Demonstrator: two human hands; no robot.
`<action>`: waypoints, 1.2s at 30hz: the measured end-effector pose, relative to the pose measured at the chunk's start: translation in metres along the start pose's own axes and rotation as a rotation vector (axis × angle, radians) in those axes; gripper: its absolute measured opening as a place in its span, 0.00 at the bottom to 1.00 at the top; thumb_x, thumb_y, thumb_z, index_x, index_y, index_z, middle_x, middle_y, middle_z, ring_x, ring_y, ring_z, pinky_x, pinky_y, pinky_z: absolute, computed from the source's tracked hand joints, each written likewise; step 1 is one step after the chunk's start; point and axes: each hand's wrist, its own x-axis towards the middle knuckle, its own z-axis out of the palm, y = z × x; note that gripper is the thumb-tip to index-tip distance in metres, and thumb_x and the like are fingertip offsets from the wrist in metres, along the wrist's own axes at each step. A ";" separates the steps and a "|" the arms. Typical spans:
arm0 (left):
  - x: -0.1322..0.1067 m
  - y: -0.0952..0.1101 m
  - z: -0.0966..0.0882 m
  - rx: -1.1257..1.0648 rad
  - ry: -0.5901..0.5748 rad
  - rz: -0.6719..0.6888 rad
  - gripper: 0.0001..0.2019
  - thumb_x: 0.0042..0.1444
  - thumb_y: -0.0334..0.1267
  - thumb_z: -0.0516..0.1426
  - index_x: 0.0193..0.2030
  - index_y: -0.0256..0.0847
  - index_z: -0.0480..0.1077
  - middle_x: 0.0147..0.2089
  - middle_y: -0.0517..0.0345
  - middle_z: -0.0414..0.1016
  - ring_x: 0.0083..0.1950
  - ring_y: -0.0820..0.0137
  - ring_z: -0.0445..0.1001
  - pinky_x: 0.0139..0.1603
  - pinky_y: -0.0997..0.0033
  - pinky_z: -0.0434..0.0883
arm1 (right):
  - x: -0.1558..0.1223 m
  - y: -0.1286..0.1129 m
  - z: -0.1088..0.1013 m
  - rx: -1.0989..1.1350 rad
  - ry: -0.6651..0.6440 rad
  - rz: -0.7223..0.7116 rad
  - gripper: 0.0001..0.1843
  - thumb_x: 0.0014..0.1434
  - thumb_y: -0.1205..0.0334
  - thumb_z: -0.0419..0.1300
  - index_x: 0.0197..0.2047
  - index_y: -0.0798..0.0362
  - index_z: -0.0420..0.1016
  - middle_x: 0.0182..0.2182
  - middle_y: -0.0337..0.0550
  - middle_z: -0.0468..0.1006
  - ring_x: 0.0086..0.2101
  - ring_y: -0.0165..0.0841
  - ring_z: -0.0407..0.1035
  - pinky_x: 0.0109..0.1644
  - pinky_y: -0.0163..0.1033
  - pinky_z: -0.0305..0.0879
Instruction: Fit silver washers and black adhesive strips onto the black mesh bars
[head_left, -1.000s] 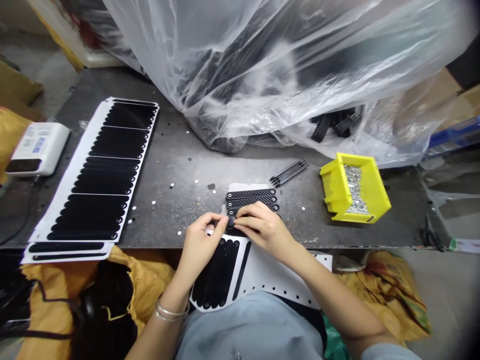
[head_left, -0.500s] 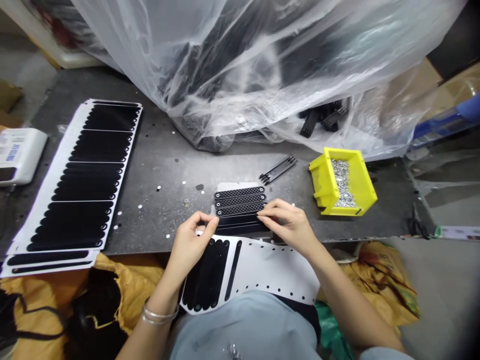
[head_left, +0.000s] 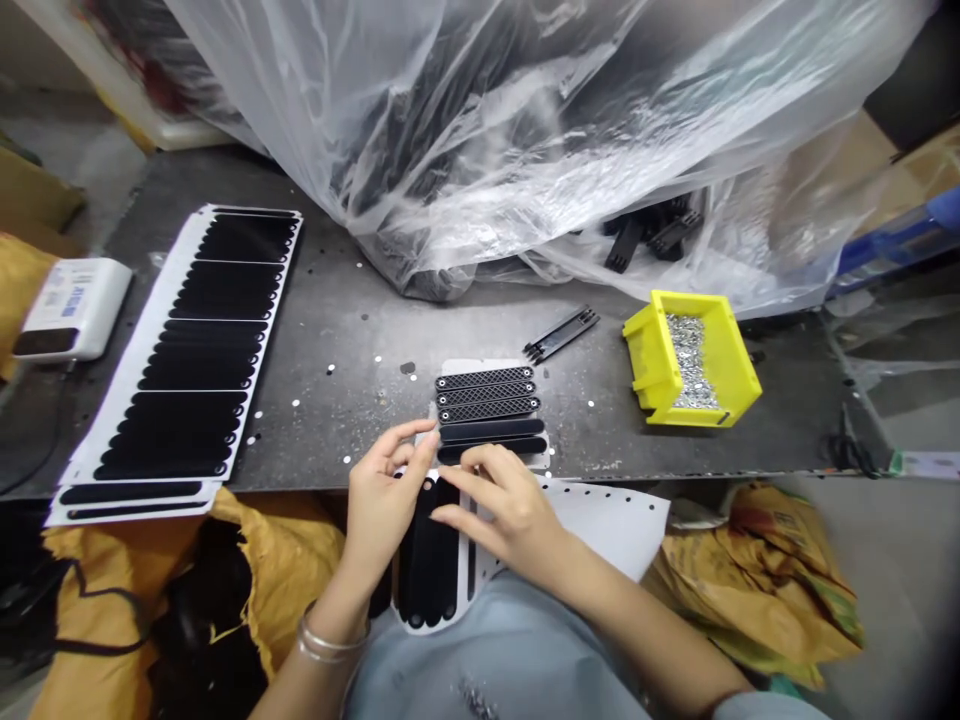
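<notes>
Three black perforated strips lie in a row on a white card, with two smooth black strips below them. My left hand stands open at the near end of that row, its fingertips close to the smooth strips. My right hand rests with its fingers apart over a white backing sheet. Black adhesive strips sit on this sheet, partly hidden under my hands. I see no strip held in either hand.
A long sheet of black strips lies at the left of the grey metal table. A yellow bin of metal rivets stands at the right, and a black plastic piece lies behind the row. Clear plastic sheeting covers the back.
The backing sheet has swung round, its strip end now pointing toward my body. My right hand has moved back from the row onto the sheet, and the lower strips show more plainly.
</notes>
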 end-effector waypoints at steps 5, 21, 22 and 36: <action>-0.007 -0.001 0.001 -0.044 0.111 0.053 0.13 0.62 0.46 0.65 0.48 0.40 0.77 0.19 0.71 0.60 0.21 0.80 0.58 0.24 0.82 0.58 | -0.009 -0.011 0.009 0.246 -0.065 0.101 0.17 0.67 0.56 0.65 0.56 0.52 0.76 0.44 0.47 0.74 0.44 0.35 0.72 0.48 0.41 0.74; -0.004 -0.007 0.013 -0.171 0.081 -0.018 0.13 0.62 0.46 0.64 0.47 0.43 0.70 0.19 0.74 0.58 0.19 0.80 0.52 0.21 0.82 0.52 | -0.013 -0.006 -0.012 0.000 -0.136 -0.035 0.16 0.68 0.58 0.65 0.56 0.55 0.76 0.47 0.53 0.78 0.46 0.38 0.73 0.49 0.44 0.74; -0.005 -0.005 0.013 -0.164 0.067 -0.017 0.13 0.62 0.46 0.64 0.47 0.43 0.70 0.19 0.73 0.57 0.19 0.80 0.53 0.22 0.82 0.53 | -0.010 -0.006 -0.010 -0.022 -0.101 -0.008 0.19 0.68 0.59 0.64 0.60 0.55 0.74 0.46 0.53 0.78 0.45 0.38 0.73 0.47 0.44 0.74; 0.003 -0.012 0.005 -0.059 0.019 -0.054 0.15 0.61 0.48 0.64 0.49 0.42 0.73 0.21 0.72 0.61 0.21 0.79 0.56 0.23 0.80 0.54 | -0.008 -0.004 -0.057 0.658 -0.017 0.315 0.11 0.70 0.53 0.61 0.51 0.46 0.67 0.45 0.43 0.74 0.30 0.28 0.76 0.32 0.37 0.77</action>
